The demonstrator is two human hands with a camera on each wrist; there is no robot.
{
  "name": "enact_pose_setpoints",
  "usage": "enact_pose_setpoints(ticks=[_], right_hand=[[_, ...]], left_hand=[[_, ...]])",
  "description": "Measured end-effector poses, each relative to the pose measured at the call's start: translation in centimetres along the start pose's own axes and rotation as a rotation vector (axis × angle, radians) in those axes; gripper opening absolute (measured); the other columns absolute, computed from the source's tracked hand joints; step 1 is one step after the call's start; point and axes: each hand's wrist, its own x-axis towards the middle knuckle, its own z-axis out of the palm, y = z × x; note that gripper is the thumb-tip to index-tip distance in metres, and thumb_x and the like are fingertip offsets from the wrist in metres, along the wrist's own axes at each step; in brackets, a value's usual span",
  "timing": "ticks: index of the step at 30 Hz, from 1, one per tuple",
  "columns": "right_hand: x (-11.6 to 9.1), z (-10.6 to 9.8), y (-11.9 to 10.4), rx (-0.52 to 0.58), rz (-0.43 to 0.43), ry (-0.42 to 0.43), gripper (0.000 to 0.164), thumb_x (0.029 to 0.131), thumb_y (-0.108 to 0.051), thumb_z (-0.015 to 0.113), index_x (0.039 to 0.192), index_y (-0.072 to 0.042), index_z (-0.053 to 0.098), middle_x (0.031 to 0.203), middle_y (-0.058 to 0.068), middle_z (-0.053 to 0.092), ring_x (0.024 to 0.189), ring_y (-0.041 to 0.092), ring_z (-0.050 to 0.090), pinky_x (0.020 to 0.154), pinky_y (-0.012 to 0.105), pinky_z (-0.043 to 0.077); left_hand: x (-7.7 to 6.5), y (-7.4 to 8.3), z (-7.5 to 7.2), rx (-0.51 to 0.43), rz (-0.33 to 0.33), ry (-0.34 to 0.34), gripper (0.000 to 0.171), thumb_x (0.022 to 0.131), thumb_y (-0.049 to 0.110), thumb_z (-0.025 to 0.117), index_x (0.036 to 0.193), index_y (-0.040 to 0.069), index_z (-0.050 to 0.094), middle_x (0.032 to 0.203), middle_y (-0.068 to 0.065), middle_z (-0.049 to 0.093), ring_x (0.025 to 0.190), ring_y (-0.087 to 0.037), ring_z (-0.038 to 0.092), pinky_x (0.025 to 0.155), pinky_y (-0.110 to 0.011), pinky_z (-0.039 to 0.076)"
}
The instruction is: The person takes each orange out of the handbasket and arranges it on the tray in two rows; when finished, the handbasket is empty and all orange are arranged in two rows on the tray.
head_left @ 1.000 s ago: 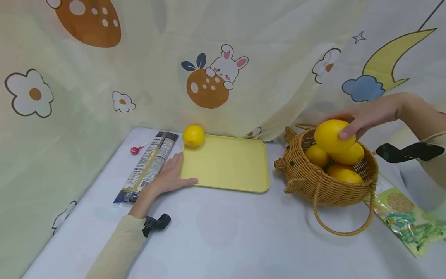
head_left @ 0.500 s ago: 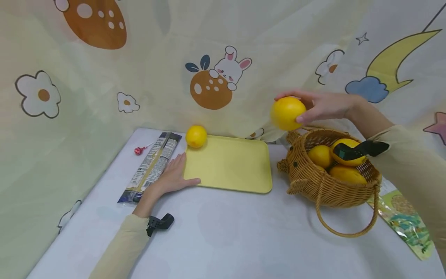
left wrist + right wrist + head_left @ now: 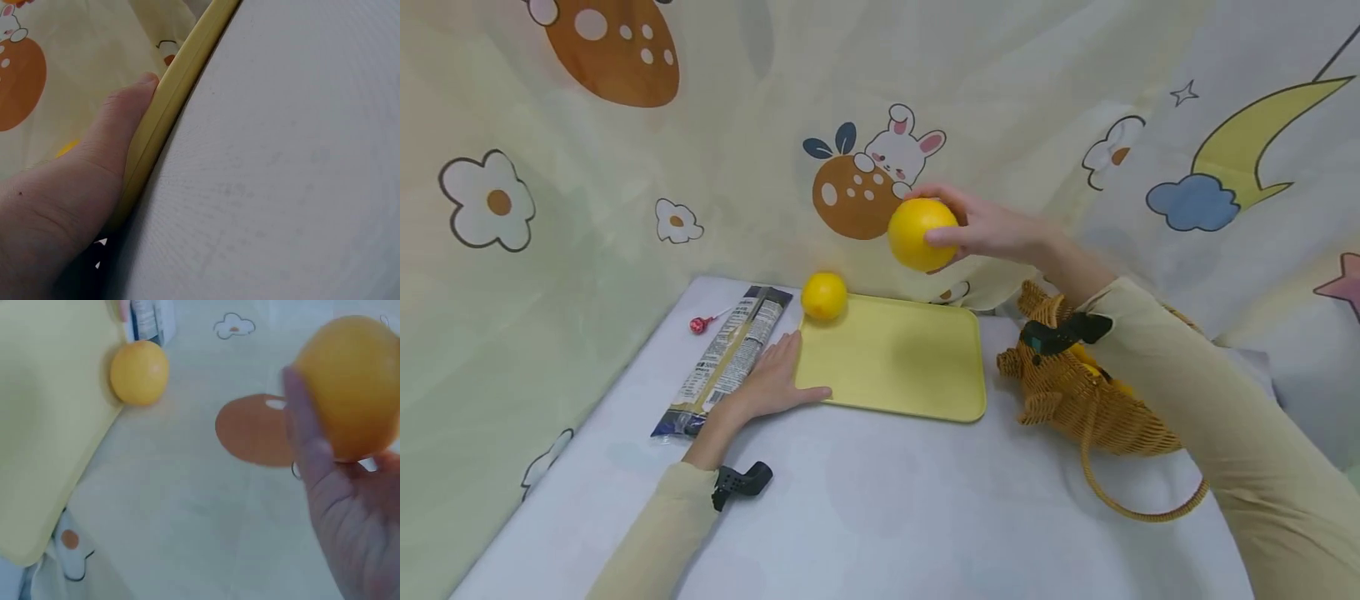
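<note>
My right hand [image 3: 981, 229] holds a yellow citrus fruit [image 3: 917, 235] in the air above the back of the yellow tray [image 3: 887, 358], its thumb across the near side. The right wrist view shows this fruit [image 3: 353, 387] round and smooth against the fingers. A second yellow citrus fruit [image 3: 824, 296] sits at the tray's back left corner. My left hand [image 3: 775, 379] lies with straight fingers along the tray's left edge, its thumb at the front rim. In the left wrist view that thumb [image 3: 119, 122] rests against the tray's rim [image 3: 169, 100].
A pig-shaped wicker basket [image 3: 1060, 400] with more yellow fruit stands on the right, partly hidden by my right sleeve [image 3: 1210, 417]. Left of the tray lies a long printed packet [image 3: 722, 358], with a red lollipop [image 3: 700, 324] beside it. A patterned curtain [image 3: 737, 167] hangs behind.
My right hand has lifted the fruit from over the basket and carried it left, over the tray. The forearm now covers much of the basket. My left hand has stayed at the tray.
</note>
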Motion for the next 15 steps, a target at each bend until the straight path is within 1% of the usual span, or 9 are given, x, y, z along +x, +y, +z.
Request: enact_pose_setpoints(ticks=[3, 5, 7, 10, 12, 15], right_hand=[[1.8, 1.0, 0.5, -0.177, 0.056, 0.013, 0.061, 0.089, -0.026, 0.066, 0.14, -0.019, 0.034, 0.13, 0.006, 0.048, 0.11, 0.026, 0.052, 0.09, 0.036, 0.052], [3.0, 1.6, 1.1, -0.246, 0.074, 0.015, 0.066, 0.086, -0.029, 0.07, 0.14, -0.018, 0.034, 0.13, 0.005, 0.048, 0.111, 0.025, 0.05, 0.091, 0.037, 0.049], [4.1, 2.2, 1.8, -0.266, 0.09, 0.032, 0.069, 0.084, -0.032, 0.072, 0.14, -0.018, 0.034, 0.129, 0.005, 0.048, 0.111, 0.024, 0.05, 0.091, 0.037, 0.049], [5.6, 3.3, 3.3, -0.244, 0.127, 0.085, 0.071, 0.084, -0.034, 0.072, 0.141, -0.019, 0.032, 0.127, 0.007, 0.049, 0.109, 0.024, 0.052, 0.089, 0.036, 0.052], [6.5, 4.2, 4.6, -0.226, 0.161, 0.121, 0.073, 0.083, -0.037, 0.072, 0.141, -0.018, 0.033, 0.126, 0.007, 0.05, 0.108, 0.024, 0.052, 0.086, 0.034, 0.055], [7.5, 5.7, 6.6, -0.222, 0.2, 0.152, 0.077, 0.081, -0.041, 0.074, 0.142, -0.016, 0.034, 0.128, 0.007, 0.048, 0.108, 0.023, 0.052, 0.083, 0.033, 0.057]], left_hand=[[0.0, -0.1, 0.0, 0.01, -0.012, -0.013, 0.127, 0.074, 0.076, 0.061, 0.155, 0.001, -0.002, 0.164, -0.019, -0.001, 0.152, -0.036, 0.001, 0.124, -0.054, 0.004], [0.2, 0.0, 0.0, 0.013, -0.006, -0.008, 0.127, 0.074, 0.076, 0.061, 0.155, 0.001, -0.002, 0.164, -0.019, -0.001, 0.152, -0.036, 0.001, 0.124, -0.054, 0.004], [0.4, 0.1, 0.0, 0.009, 0.0, 0.002, 0.126, 0.074, 0.076, 0.061, 0.155, 0.001, -0.002, 0.164, -0.019, -0.001, 0.152, -0.036, 0.001, 0.124, -0.053, 0.003], [0.5, 0.2, 0.0, -0.003, 0.012, 0.01, 0.126, 0.075, 0.076, 0.061, 0.155, 0.002, -0.001, 0.164, -0.019, 0.0, 0.152, -0.036, 0.002, 0.124, -0.054, 0.003], [0.4, 0.2, 0.0, -0.007, 0.008, 0.001, 0.126, 0.075, 0.075, 0.062, 0.155, 0.002, -0.001, 0.164, -0.019, 0.0, 0.152, -0.036, 0.002, 0.124, -0.054, 0.003], [0.1, 0.1, 0.1, -0.006, -0.002, -0.013, 0.126, 0.075, 0.074, 0.063, 0.155, 0.001, -0.001, 0.164, -0.019, 0.0, 0.152, -0.037, 0.001, 0.124, -0.055, 0.003]])
